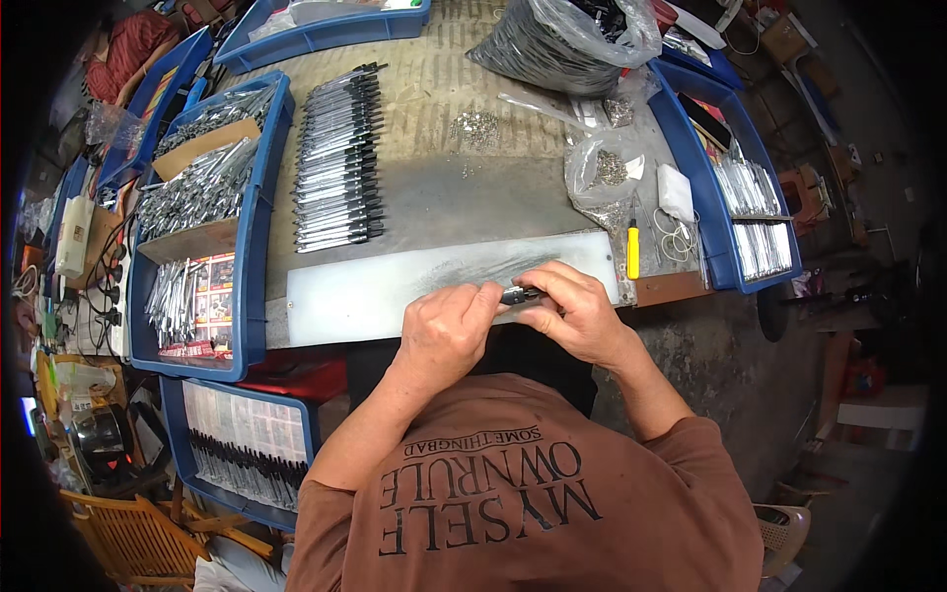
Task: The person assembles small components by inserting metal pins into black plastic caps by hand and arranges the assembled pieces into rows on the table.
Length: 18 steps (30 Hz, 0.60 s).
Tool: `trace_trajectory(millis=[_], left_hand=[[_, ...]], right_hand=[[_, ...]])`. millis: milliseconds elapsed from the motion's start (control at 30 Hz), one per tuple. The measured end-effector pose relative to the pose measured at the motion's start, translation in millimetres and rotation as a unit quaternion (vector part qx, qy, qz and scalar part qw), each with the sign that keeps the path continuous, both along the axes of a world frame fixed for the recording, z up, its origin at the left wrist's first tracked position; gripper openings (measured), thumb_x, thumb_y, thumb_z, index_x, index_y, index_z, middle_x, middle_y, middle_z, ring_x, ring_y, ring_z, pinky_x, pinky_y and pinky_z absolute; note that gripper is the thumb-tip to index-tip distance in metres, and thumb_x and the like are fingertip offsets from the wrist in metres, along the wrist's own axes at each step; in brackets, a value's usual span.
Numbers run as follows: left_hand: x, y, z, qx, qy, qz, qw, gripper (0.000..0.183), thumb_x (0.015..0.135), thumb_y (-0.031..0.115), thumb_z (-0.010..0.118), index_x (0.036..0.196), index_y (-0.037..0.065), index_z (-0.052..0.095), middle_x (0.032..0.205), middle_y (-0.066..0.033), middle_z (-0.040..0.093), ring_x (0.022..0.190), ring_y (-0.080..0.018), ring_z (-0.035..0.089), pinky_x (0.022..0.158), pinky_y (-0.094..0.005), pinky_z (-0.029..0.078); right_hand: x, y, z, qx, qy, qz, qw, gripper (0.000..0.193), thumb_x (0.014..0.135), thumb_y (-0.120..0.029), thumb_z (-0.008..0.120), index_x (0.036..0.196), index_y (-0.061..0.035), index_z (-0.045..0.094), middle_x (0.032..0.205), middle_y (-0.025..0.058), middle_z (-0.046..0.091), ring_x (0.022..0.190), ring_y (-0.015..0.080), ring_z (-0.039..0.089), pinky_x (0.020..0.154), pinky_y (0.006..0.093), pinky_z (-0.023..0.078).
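Observation:
Over the near edge of a long whitish board, my two hands meet around a small black-and-silver, rod-like piece. My left hand is closed, its thumb and index finger pinching the piece's left end. Curled fingers of my right hand grip its right end. Much of the piece is hidden by the fingers, so its exact kind does not show. Beyond the board lies a neat row of silver rods with black ends. To the right of the board rests a yellow-handled tool with a thin shaft.
Blue bins of silver rods stand left and right. A lower blue tray holds black-tipped rods. A clear bag of black parts, a bag of small metal bits and loose bits lie on the table.

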State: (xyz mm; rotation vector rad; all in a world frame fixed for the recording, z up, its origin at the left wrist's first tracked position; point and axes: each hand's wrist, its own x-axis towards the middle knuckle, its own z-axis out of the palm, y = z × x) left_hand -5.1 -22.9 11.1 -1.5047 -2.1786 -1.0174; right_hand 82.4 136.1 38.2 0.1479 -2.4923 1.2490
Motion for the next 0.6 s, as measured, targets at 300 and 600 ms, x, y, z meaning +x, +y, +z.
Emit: trace_trajectory(millis=[300, 600], left_hand=[[2.4, -1.6, 6.9, -0.014, -0.033, -0.051, 0.998, 0.014, 0.071, 0.009, 0.063, 0.081, 0.004, 0.055, 0.057, -0.0045, 0.046, 0.048, -0.0195, 0.051, 0.043, -0.0311, 0.041], [5.5, -1.8, 9.2, 0.007, -0.044, -0.055, 0.997, 0.017, 0.068, 0.004, 0.065, 0.082, 0.004, 0.054, 0.056, -0.0057, 0.046, 0.047, -0.0217, 0.05, 0.042, -0.0322, 0.039]], right_hand=[[-2.3, 16.4, -3.9, 0.111, 0.038, 0.078, 0.99, 0.022, 0.07, -0.012, 0.069, 0.085, -0.0006, 0.058, 0.069, 0.0106, 0.058, 0.062, 0.0273, 0.057, 0.056, 0.0348, 0.045], [-3.0, 19.8, -2.2, 0.103, 0.051, 0.111, 0.987, 0.019, 0.07, -0.013, 0.069, 0.081, -0.0012, 0.059, 0.069, 0.0103, 0.059, 0.063, 0.0265, 0.058, 0.056, 0.0339, 0.046]])
